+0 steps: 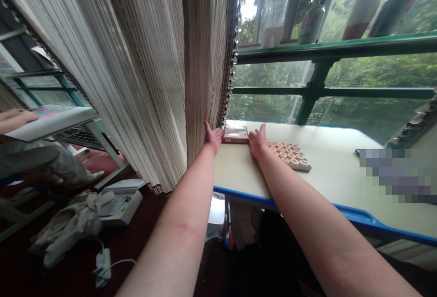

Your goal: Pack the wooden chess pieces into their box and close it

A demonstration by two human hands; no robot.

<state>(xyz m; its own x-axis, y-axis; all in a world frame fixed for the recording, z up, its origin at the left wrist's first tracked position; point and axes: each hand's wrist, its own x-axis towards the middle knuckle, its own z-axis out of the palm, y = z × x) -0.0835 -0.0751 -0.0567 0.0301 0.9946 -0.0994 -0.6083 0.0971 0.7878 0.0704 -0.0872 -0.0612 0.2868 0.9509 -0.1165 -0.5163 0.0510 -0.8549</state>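
A flat brown-edged box (pixel 235 133) with a pale printed lid lies at the far left of the desk (pixel 239 169), by the curtain. My left hand (pixel 214 138) is at its left end, thumb up and fingers stretched out. At the box's right end is my right hand (pixel 258 142), also with thumb raised and fingers extended. Both hands look close against the ends; whether they press on it I cannot tell. Just right of my right hand sits a tray of round Chinese chess pieces (pixel 290 155), partly hidden by my right forearm.
Striped curtains (pixel 150 60) hang along the desk's left side. Cans (pixel 312 24) and cups stand on a green window ledge (pixel 341 47). A pixelated object (pixel 392 172) lies at right. On the floor are a white box (pixel 124 210), cloth (pixel 75 224) and a power strip (pixel 103 265). Another person sits left.
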